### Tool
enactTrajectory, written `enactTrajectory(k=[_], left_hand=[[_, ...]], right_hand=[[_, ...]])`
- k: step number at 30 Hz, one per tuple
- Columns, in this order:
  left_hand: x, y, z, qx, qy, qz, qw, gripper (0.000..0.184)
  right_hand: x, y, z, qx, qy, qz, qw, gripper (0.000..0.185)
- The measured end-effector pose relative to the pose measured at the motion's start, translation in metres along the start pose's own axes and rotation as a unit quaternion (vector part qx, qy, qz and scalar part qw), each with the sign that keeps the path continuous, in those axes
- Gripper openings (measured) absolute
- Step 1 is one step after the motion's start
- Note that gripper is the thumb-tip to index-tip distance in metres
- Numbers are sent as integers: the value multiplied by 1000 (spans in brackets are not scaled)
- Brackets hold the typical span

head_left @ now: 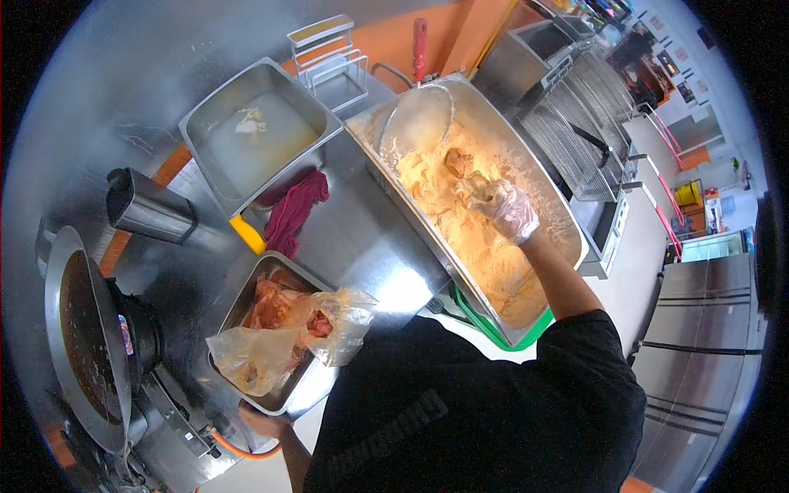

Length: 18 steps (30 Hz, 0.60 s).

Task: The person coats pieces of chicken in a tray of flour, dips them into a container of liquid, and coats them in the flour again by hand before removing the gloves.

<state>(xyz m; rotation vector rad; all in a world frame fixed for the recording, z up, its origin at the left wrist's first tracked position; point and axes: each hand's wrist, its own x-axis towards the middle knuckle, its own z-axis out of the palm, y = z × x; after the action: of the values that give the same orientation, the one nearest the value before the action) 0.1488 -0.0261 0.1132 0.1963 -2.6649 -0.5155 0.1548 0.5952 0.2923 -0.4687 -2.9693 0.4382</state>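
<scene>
My right hand (pixel 511 214), in a clear plastic glove, reaches into a deep metal tray (pixel 394 191) of pale orange flour (pixel 460 222). Its flour-caked fingers are curled, and what they close on is hidden. Just beyond the fingertips lies a brownish coated piece of meat (pixel 459 162). A round wire-mesh strainer (pixel 417 119) with a red handle rests at the tray's far end. My left hand (pixel 263 421) is low beside the near rim of a smaller metal pan (pixel 279 404), its fingers mostly hidden. Raw meat (pixel 275 304) and an opened plastic bag (pixel 261 355) fill that pan.
A metal pan of cloudy liquid (pixel 263 152) sits at the back, near a maroon cloth (pixel 297 212). At left, a wok of dark oil (pixel 89 345) stands on a burner. Fryer baskets (pixel 567 131) are right of the flour tray. A wire rack (pixel 333 70) stands behind.
</scene>
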Motion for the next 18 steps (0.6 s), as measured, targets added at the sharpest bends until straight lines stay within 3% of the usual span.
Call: enactTrajectory(k=[3,5,7,10,13,14,16,18], left_hand=[[1,2,-2,-7,-8,-9,1000,55],[2,7,-4,-13,-7,-22,1000,56],[2,5,-2,-10,-7,-5,1000,53],[2,7,-3,-4,-2,4,1000,49],[0,2,-1,9,0,7,1000,46],[-1,-1,1,13,1,9,1000,45],[1,3,-2,9,-4,8,1000,45],[2,9,-5,-1,-9,-1,1000,44]], right_hand=[[-2,8,13,62,-17,65,996,36],[-6,41,49,6,-77,34,996,42],[-7,28,48,-153,-108,-49,981,58],[-5,6,37,-126,-122,3,985,58],[-3,34,87,-181,-17,-40,982,46],[-5,36,87,-58,-43,51,996,42],[-2,4,57,191,-89,227,951,34],[-8,9,59,95,-75,112,986,33]])
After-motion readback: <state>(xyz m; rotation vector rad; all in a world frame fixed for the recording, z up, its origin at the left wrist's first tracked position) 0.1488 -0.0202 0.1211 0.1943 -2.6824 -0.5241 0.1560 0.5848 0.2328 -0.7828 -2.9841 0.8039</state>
